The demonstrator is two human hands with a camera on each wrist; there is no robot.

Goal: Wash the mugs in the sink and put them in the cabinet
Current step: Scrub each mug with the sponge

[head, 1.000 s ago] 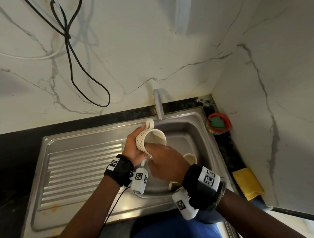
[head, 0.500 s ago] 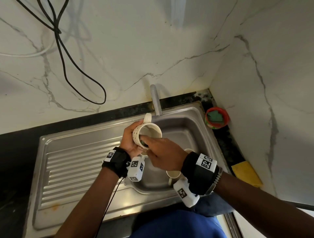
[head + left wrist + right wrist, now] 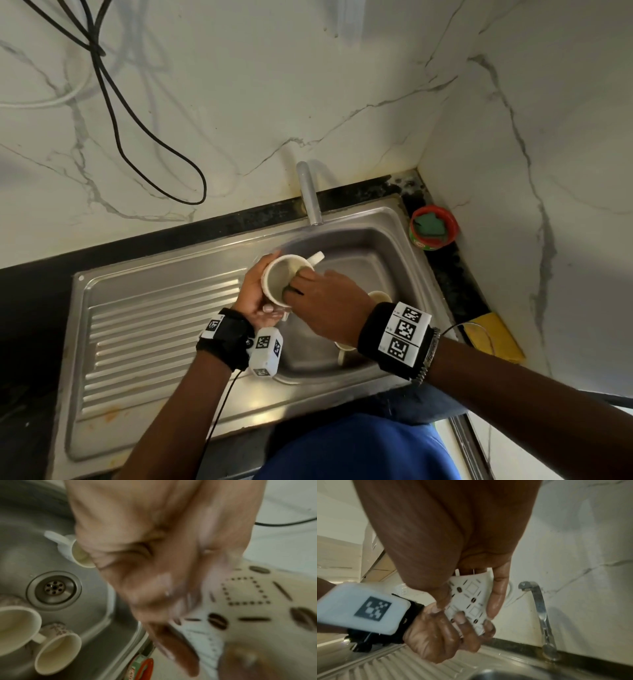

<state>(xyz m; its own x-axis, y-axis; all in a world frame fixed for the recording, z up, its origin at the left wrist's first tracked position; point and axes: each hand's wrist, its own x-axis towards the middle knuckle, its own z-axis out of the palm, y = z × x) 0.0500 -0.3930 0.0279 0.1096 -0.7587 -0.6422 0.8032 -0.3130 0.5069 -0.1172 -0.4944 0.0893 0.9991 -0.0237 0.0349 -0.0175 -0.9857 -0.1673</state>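
Note:
A cream mug [image 3: 278, 277] with a brown dotted pattern is held above the sink basin [image 3: 373, 263], mouth up, handle toward the far right. My left hand [image 3: 255, 291] grips its body from the left, and its fingers wrap the patterned wall [image 3: 471, 601] in the right wrist view. My right hand [image 3: 322, 301] has its fingers inside the mug, pressing a dark green scrub pad [image 3: 290, 291] against the inner wall; its thumb [image 3: 498, 595] lies outside. Three more mugs lie in the basin [image 3: 17, 626] [image 3: 58, 651] [image 3: 80, 555].
The tap [image 3: 310, 195] stands just behind the held mug. A red tub with a green pad [image 3: 433, 228] sits in the far right corner, and a yellow cloth [image 3: 493, 337] lies on the right counter. The ribbed drainboard [image 3: 154, 329] is on the left; black cables [image 3: 137, 130] hang on the wall.
The mug has turned in my left hand, so its handle swung from the far side to the right. My right fingers have gone deeper into the mug.

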